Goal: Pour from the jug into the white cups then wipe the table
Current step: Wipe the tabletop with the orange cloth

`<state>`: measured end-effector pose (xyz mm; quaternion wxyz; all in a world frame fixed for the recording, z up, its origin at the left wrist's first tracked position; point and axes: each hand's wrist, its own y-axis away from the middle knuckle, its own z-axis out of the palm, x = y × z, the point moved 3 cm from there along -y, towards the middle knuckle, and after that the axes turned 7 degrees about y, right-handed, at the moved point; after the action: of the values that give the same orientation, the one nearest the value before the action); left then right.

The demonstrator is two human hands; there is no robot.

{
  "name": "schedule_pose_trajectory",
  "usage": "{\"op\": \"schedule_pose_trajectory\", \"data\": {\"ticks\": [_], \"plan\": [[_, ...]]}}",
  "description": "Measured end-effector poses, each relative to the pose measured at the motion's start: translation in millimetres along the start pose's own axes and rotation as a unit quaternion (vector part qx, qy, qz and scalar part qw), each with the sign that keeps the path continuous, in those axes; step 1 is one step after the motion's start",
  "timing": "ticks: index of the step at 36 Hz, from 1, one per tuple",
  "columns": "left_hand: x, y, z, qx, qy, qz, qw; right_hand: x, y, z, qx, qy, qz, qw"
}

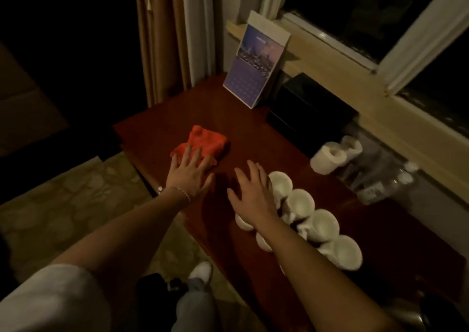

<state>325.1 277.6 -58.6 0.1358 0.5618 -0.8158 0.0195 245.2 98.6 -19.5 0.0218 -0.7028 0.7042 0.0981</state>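
Dark red-brown table (253, 139), dim room, window behind. My left hand (189, 174) flat, fingers spread on red cloth (203, 142); right hand (250, 194) open beside white cups (302, 205). Jug unidentifiable.

Left hand (189, 173) flat w/ fingers (200, 158) on red cloth (203, 142); right hand (250, 196) spread beside white cups (302, 203).

Glossy dark wood table (253, 139), nubby red cloth (203, 141), smooth glazed white cups (302, 202).
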Motion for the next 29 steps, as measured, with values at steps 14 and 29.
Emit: {"op": "schedule_pose_trajectory", "data": {"ticks": [14,29], "plan": [[-56.4,-144.5,38.4,-0.068,-0.006,0.016,0.998,-15.5,-190.1,46.2,-0.108,0.010,-0.031,0.994],[-62.3,-111.2,89.1,0.042,0.115,0.018,0.992,-2.8,-208.0,80.4,-0.177,-0.047,-0.158,0.970]]}}
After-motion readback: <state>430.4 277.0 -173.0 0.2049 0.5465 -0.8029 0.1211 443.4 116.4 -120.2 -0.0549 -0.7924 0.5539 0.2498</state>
